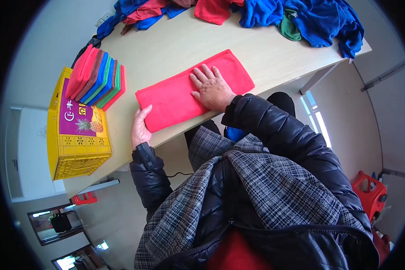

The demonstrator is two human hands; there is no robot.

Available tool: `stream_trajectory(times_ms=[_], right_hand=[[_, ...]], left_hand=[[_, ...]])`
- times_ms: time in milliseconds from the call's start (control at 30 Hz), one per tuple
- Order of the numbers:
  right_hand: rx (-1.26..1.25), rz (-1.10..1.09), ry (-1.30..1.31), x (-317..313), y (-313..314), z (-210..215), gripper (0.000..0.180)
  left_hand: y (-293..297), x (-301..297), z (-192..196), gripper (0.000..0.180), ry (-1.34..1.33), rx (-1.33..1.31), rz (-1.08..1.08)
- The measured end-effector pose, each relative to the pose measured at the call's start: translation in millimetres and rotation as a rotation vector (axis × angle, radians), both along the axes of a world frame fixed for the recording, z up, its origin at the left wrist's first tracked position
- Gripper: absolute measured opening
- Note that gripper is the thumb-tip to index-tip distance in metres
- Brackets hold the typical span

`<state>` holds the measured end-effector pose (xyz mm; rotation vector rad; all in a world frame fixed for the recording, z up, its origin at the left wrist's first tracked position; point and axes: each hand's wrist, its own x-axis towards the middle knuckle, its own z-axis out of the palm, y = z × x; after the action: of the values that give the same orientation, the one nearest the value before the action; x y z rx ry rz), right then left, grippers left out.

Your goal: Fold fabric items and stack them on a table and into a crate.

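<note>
Cloth (171, 101) lies under right hand (213, 91), against left hand (141, 129).

Right hand (213, 90) lies on red cloth (171, 101), left hand (140, 128) at its edge.

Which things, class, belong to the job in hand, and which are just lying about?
Likely the job:
red folded cloth, under the right hand
stack of folded cloths
loose cloths
perhaps yellow crate

Probably lying about:
red plastic stool
black cable

Left hand (140, 129) partly hidden by the red cloth (184, 96), heaped cloths (314, 24) cut off at top
</note>
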<state>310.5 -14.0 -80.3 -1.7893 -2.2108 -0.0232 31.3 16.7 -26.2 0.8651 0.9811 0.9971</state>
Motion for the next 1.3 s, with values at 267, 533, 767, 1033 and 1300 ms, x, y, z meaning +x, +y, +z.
stream_trajectory(times_ms=[267, 533, 767, 1033, 1300], right_hand=[[0.002, 0.082, -0.004, -29, 4, -1, 0.066], [0.035, 0.199, 0.032, -13, -59, 15, 0.058], [0.102, 0.320, 0.206, -1, -96, 5, 0.048], [-0.068, 0.353, 0.237, 1, -90, -16, 0.052], [0.147, 0.311, 0.217, 1, -92, -15, 0.055]], left_hand=[[-4, 67, 55, 0.035, -0.033, 0.141, -0.085], [38, 141, 34, 0.018, 0.236, 0.270, -0.330], [34, 206, 16, 0.017, 0.743, 0.319, -0.468], [19, 223, 11, 0.038, 0.893, 0.363, -0.507], [0, 122, -8, 0.034, 1.171, 1.007, -0.233]])
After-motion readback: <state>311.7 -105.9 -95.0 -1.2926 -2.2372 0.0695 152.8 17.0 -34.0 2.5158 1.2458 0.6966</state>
